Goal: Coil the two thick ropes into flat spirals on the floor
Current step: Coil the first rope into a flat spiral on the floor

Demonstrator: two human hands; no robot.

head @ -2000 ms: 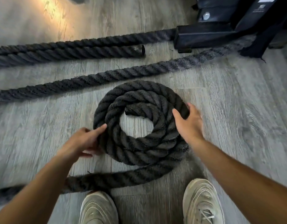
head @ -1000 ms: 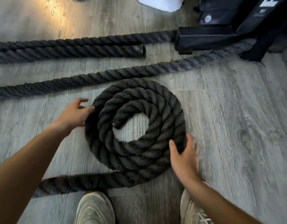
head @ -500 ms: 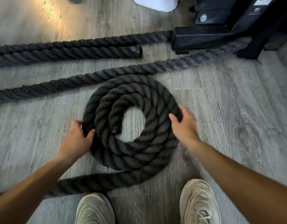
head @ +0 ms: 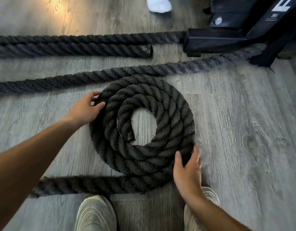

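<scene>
Head view, looking down at grey wood floor [head: 243,130]. One coiled rope [head: 169,114] in the middle, flat spiral, about three turns, cut inner end at the centre hole. Its loose tail runs left from the bottom of the coil, just ahead of my shoes. My two hands are both on the coil. My left hand [head: 85,109] sits at the upper-left edge, fingers curled onto the outer turn, thumb on top, holding it. My right hand [head: 187,174] is at the lower-right edge, fingers fairly straight, pressing flat on the outer turn, thumb spread; slightly blurred. Three more rope runs lie beyond the coil: one long straight rope [head: 94,76] touching the coil's top edge and heading to the black frame [head: 213,40], plus two parallel rope lengths [head: 69,45] farther up, one ending in a cut end. Cannot tell which runs belong to which rope. Two pale sneakers [head: 95,214] at the bottom, one each side. One white object [head: 159,5] at top edge.
</scene>
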